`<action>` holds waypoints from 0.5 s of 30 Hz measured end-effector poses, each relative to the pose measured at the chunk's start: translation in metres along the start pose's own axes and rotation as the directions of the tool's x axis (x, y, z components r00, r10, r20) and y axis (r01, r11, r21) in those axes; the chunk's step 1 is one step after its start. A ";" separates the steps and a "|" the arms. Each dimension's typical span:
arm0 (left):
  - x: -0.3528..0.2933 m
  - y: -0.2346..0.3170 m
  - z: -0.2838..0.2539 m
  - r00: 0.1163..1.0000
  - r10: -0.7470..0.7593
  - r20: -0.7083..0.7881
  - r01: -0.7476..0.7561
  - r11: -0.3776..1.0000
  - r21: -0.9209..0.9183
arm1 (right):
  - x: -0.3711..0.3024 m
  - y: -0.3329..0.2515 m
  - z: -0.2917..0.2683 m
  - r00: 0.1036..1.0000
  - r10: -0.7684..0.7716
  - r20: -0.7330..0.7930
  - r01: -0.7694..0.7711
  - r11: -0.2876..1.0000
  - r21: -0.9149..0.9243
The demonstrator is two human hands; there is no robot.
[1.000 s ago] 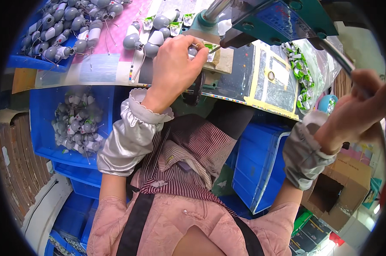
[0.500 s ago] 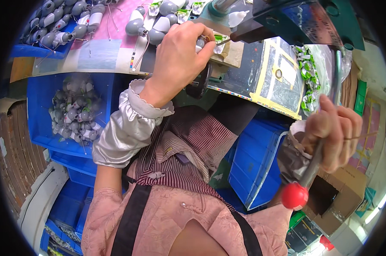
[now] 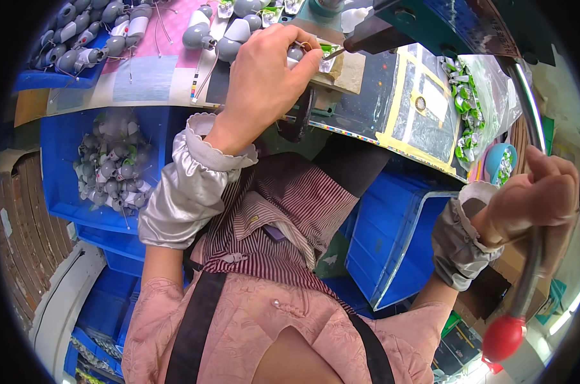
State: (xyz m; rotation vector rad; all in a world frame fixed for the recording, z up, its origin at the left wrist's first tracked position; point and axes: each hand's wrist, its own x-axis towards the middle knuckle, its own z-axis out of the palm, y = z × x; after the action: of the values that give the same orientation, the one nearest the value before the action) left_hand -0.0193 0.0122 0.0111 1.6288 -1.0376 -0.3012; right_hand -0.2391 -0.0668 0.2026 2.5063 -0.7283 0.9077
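My left hand (image 3: pixel 267 86) pinches a small grey-and-white bulb-shaped piece (image 3: pixel 295 54) at the edge of a worn block (image 3: pixel 347 72) beneath the press. Most of that piece is hidden by my fingers. A green-and-clear plastic part (image 3: pixel 327 51) sits on the block, next to the press's thin tip (image 3: pixel 336 54). At the right, my right hand (image 3: pixel 539 198) is wrapped round the press's metal lever (image 3: pixel 530 275), which ends in a red ball knob (image 3: pixel 503 339). The hand is slightly blurred. Above the block reaches the dark green press (image 3: pixel 443 29).
More grey-and-white pieces (image 3: pixel 197 32) lie on the bench, others in a blue tray (image 3: pixel 59 80) and a blue bin (image 3: pixel 62 192). Green-and-clear parts (image 3: pixel 464 109) line the bench's right side. Beyond stands a light-blue bowl (image 3: pixel 495 160). A blue crate (image 3: pixel 383 237) stands below.
My right hand has swung the lever outward to the right, and the red knob has moved right and down. My left hand stays at the block with the piece.
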 end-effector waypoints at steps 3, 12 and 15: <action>-0.001 -0.001 0.000 0.998 0.057 -0.013 -0.055 0.994 0.090 | 0.005 0.007 0.002 0.903 -0.427 -0.049 0.429 0.885 0.183; -0.002 -0.002 0.000 0.993 0.122 0.002 -0.121 0.987 0.110 | -0.021 -0.006 0.024 0.850 -0.527 0.000 0.526 0.850 -0.032; -0.002 -0.001 0.003 0.994 0.107 -0.013 -0.105 0.988 0.110 | -0.043 0.001 0.036 0.904 -0.426 0.038 0.424 0.904 0.049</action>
State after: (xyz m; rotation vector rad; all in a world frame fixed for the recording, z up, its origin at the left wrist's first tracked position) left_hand -0.0217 0.0119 0.0086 1.6637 -1.1390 -0.1598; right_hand -0.2508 -0.0705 0.1476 2.5773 -0.1559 0.7094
